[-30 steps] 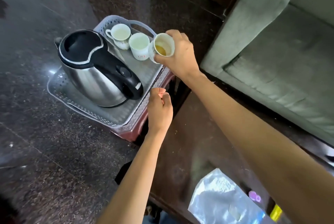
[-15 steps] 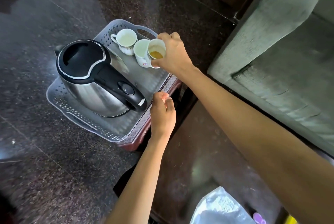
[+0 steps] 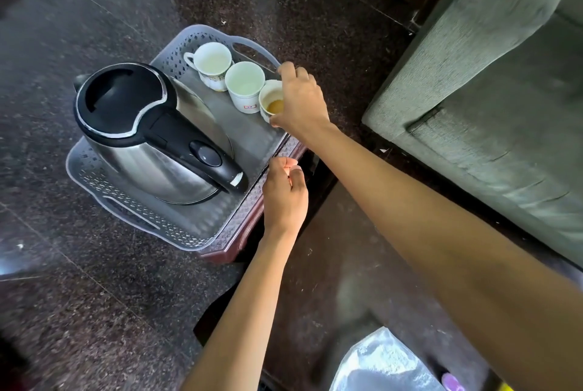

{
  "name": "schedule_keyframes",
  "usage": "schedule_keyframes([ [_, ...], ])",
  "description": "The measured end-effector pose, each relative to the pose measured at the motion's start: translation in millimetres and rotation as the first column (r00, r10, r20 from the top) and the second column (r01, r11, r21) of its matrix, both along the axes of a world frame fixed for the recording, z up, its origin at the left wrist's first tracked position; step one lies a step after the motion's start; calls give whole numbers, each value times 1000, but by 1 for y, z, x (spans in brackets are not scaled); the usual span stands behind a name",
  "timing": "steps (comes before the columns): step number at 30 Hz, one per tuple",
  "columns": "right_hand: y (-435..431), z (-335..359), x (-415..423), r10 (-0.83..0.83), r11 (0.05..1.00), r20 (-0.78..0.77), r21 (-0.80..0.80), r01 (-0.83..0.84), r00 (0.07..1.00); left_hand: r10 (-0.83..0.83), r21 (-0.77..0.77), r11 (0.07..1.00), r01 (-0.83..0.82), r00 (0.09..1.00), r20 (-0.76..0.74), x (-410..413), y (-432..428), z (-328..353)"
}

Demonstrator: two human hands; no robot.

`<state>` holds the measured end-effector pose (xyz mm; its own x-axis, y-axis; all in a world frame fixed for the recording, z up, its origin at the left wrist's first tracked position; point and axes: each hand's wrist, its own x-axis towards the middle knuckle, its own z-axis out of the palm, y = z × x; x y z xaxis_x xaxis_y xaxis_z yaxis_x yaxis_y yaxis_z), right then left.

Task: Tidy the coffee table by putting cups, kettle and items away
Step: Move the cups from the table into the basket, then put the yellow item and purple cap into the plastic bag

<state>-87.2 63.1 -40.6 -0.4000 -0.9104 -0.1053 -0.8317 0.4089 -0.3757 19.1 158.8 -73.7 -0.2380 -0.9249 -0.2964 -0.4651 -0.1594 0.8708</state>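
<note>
A grey perforated tray (image 3: pixel 189 226) sits on a small reddish stool. On it stands a steel kettle (image 3: pixel 151 135) with a black lid and handle. Two empty white cups (image 3: pixel 213 59) (image 3: pixel 244 81) stand at the tray's far end. My right hand (image 3: pixel 299 103) grips a third white cup (image 3: pixel 271 100) holding a little brown liquid, right beside the second cup at the tray's right edge. My left hand (image 3: pixel 284 195) is closed in a fist against the tray's near right rim; whether it grips the rim is unclear.
A dark wooden coffee table (image 3: pixel 331 280) lies under my arms, with a clear plastic bag (image 3: pixel 378 362) and a small pink item (image 3: pixel 451 381) at its near end. A grey-green sofa (image 3: pixel 504 91) stands to the right. Dark polished stone floor (image 3: pixel 79 296) surrounds the stool.
My right hand has lowered the cup with brown liquid onto the tray beside the other two cups and turned it upright. My left hand has stayed at the tray's rim.
</note>
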Motion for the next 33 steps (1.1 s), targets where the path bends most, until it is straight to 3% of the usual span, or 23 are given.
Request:
schedule_keyframes([
  [4, -2, -10, 4, -24, 999, -118, -41, 20, 993, -9, -10, 1000, 9, 1000, 17, 1, 2, -1],
  [11, -2, -15, 4, -59, 998, -164, -30, 55, 985, -19, -25, 1000, 19, 1000, 9, 4, 8, 0],
  [14, 1, -11, 5, -56, 998, -107, -8, 55, 993, -30, -21, 999, 31, 999, 17, 8, 13, 3],
  [17, 18, -3, 5, -111, 988, 15, -105, 112, 994, -73, -26, 997, 74, 996, 41, 14, 20, 7],
  [22, 88, -4, 1, -184, 949, 29, -257, 185, 983, -140, -18, 990, 140, 990, 31, 17, 41, 14],
  [33, 296, -2, 5, -506, 850, 1, -169, 499, 862, -443, -60, 894, 444, 896, 34, 28, 143, 32],
])
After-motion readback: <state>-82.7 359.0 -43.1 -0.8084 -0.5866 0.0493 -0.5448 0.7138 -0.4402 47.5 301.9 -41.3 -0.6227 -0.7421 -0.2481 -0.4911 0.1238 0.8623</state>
